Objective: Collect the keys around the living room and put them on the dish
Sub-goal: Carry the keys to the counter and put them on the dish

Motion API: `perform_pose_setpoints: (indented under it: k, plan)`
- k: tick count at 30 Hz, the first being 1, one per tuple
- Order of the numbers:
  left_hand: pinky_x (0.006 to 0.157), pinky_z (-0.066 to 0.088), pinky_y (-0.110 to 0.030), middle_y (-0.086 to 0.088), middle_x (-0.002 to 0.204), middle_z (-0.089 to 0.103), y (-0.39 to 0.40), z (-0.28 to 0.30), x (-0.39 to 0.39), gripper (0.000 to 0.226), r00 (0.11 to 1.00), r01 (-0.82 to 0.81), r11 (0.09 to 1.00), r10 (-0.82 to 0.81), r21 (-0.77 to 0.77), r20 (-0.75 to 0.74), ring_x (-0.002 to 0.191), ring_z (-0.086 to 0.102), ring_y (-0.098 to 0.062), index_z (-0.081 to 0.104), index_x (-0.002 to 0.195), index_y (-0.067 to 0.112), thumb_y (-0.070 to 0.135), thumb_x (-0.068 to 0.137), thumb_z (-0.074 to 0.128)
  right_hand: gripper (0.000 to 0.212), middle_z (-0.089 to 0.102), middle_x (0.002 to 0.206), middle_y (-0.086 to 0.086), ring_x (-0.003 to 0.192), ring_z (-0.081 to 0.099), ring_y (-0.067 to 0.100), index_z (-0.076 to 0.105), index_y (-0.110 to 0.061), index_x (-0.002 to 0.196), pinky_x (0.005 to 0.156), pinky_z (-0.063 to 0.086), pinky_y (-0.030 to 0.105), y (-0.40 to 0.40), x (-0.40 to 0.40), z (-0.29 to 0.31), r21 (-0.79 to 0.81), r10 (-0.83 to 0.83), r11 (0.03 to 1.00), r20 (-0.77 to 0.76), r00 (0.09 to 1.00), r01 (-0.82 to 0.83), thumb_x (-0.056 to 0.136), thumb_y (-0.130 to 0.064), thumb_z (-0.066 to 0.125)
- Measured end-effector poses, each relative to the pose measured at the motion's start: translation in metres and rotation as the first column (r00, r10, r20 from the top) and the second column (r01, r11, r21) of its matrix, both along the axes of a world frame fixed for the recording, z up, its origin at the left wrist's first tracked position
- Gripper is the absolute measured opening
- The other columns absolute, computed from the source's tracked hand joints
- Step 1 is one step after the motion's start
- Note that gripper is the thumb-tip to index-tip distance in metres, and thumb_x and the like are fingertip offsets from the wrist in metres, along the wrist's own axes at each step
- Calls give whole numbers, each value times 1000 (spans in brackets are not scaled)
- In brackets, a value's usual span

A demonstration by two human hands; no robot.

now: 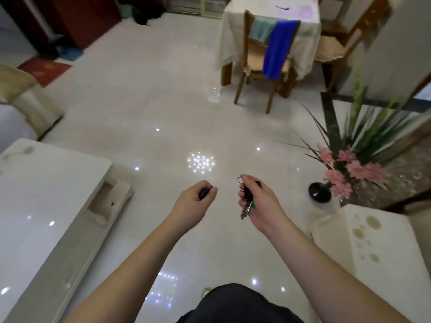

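Note:
My left hand [194,202] is closed around a small black key fob [204,193], held out over the glossy floor. My right hand [260,201] grips a bunch of keys [246,206]: black heads, silver blades hanging down, a green tag and a wire ring sticking up at the top. Both hands are at mid-frame, a short gap apart. No dish is visible in this view.
A white coffee table [46,206] stands at the left and a white cabinet [373,248] at the right. Pink flowers [349,169] in a black vase [319,192] sit right of my hand. A wooden chair [258,64] with blue cloth fronts a covered dining table [300,12] ahead.

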State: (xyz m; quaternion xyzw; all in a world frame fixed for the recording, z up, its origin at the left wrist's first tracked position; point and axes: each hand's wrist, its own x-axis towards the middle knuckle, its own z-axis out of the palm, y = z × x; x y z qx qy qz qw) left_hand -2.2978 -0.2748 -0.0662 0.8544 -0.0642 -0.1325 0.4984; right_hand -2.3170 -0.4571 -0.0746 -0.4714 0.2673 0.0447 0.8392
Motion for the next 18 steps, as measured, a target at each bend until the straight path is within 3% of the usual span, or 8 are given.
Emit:
perform_pose_setpoints:
  k: [11, 18]
  plan:
    - [45, 28, -16, 13, 54, 36, 62, -9, 95, 34, 971, -238, 971, 238, -20, 2, 50, 32, -5, 47, 69, 22, 48, 90, 48, 13, 61, 63, -1, 52, 52, 12, 66, -7, 98, 41, 36, 21, 54, 132, -2, -9, 210, 978, -35, 977, -210, 88, -17, 68]
    - [43, 28, -14, 5, 59, 39, 51, 2, 204, 34, 959, -283, 957, 282, 68, 25, 49, 32, -8, 50, 76, 13, 42, 92, 51, 15, 61, 67, 1, 54, 53, 13, 66, -8, 98, 43, 38, 23, 55, 256, -6, 6, 289, 957, -23, 957, -288, 88, -18, 68]
